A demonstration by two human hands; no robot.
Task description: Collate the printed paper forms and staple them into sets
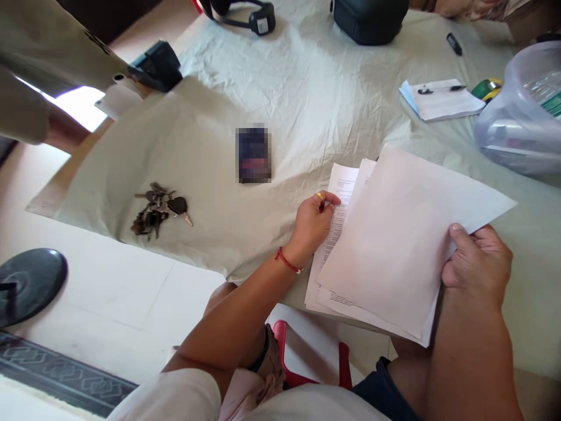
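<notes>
Papers, a thin loose stack of white sheets, lay fanned at the near table edge, overhanging it toward the lap; top sheet was raised off the rest. Right hand was closed on the top sheet's right edge, thumb over it; left hand pinched the lower sheets' left edge, fingers curled. Judged light, limp and slippery sheet on sheet, easily creased: best held by opposite edges, thumb on top, stack squared first.
</notes>
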